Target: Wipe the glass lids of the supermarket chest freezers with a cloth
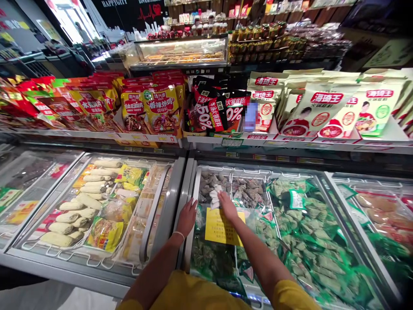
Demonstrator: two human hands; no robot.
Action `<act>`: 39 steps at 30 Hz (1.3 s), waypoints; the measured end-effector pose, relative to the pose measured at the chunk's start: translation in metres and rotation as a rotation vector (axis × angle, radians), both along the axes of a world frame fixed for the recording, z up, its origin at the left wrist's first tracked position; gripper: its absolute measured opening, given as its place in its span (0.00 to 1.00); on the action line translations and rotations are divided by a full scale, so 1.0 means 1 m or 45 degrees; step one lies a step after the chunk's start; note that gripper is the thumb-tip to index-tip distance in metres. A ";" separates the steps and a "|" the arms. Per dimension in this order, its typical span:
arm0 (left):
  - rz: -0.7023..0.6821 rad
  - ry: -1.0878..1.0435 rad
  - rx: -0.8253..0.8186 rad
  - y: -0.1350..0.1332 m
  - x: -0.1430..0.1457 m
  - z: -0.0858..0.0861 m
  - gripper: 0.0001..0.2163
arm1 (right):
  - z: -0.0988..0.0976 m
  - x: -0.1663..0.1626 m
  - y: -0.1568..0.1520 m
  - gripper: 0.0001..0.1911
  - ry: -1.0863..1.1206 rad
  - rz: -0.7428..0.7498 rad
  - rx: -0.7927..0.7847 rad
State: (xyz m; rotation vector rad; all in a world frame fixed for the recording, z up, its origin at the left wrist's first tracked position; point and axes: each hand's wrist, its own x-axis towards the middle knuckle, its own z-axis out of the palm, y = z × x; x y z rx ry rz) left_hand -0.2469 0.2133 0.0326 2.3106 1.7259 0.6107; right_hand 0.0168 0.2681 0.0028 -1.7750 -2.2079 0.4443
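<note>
Left hand (186, 217) on freezer frame (180, 189); right hand (227, 206) touching white packet (214, 197).

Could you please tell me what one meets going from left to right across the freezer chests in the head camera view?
Corn cobs → yellow packets → left hand on the freezer frame → yellow paper sign under the right hand → green-wrapped dumplings → red-labelled packs.

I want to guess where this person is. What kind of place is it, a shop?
Most likely a supermarket's frozen food aisle. Glass-topped chest freezers hold bagged foods and corn cobs, shelves above carry rows of sauce packets, and the right hand reaches into one freezer.
</note>
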 end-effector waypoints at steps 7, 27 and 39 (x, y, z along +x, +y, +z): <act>0.025 -0.045 0.037 0.016 0.012 -0.001 0.21 | -0.001 0.078 -0.019 0.34 -0.053 -0.483 0.061; -0.043 0.099 0.051 0.058 0.013 0.022 0.21 | 0.023 -0.068 0.073 0.32 -0.261 0.252 0.026; 0.045 0.059 0.059 0.066 0.027 0.021 0.22 | 0.025 -0.012 0.128 0.31 -0.029 0.040 0.003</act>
